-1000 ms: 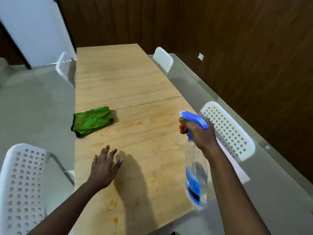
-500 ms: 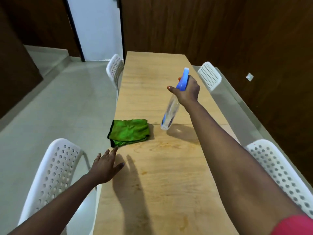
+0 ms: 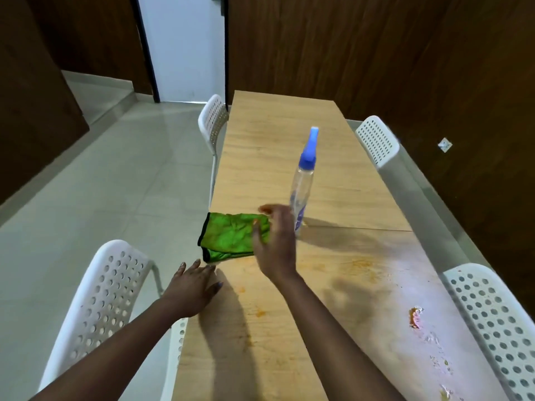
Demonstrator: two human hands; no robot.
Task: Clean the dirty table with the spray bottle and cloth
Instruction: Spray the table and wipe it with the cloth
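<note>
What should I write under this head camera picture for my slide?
Spray bottle stands on the stained table; right hand reaches over the green cloth.

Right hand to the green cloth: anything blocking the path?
Nothing visible does. The right hand hovers open over the right edge of the green cloth. The spray bottle stands upright just to the hand's right, off the path. The left hand rests flat on the table, short of the cloth.

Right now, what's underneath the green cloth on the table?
The green cloth lies flat on the wooden table, near its left edge. Orange stains show beside it, but whatever is under it is covered. The right hand hides its right end.
</note>
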